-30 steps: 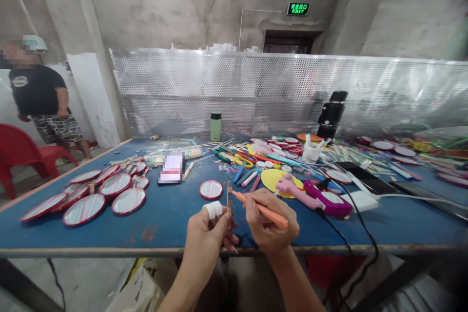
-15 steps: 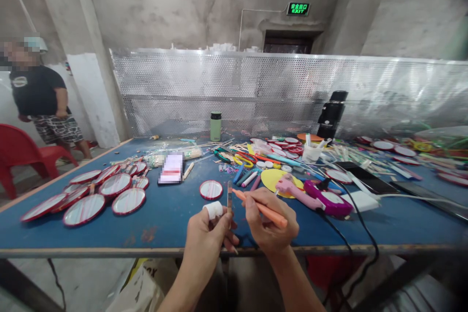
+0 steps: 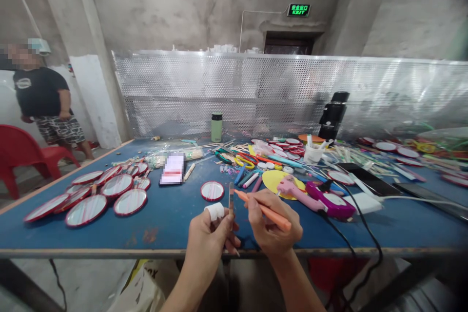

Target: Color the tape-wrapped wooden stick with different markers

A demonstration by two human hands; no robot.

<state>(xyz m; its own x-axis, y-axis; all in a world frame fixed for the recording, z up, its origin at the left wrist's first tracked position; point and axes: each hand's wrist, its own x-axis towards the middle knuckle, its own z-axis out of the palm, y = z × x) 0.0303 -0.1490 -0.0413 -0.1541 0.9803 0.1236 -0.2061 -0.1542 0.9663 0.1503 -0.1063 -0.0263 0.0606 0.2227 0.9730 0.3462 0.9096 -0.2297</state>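
Note:
Upright between the fingers of my left hand (image 3: 211, 234) is a thin wooden craft stick (image 3: 231, 198), with dark coloured bands on its upper part. A white wrapping (image 3: 214, 211), which looks like tape, is around a finger or thumb of that hand. My right hand (image 3: 275, 224) grips an orange marker pen (image 3: 269, 212) like a writing tool, its tip at or very near the stick's right edge; contact is hard to tell. Just beyond the hands a round red-rimmed mirror (image 3: 212, 190) lies flat on the blue table (image 3: 164, 226).
Several red-rimmed mirrors (image 3: 86, 209) are piled at left, near a phone (image 3: 172, 169). A pink glue gun (image 3: 298, 194) and a yellow disc (image 3: 272, 180) lie right, with cables hanging over the edge. Behind stand a green bottle (image 3: 216, 127) and a perforated metal panel (image 3: 175, 83). A person (image 3: 44, 92) stands far left.
The whole view has shifted slightly. Both hands keep their hold on the stick and the marker, and the marker tip stays beside the stick.

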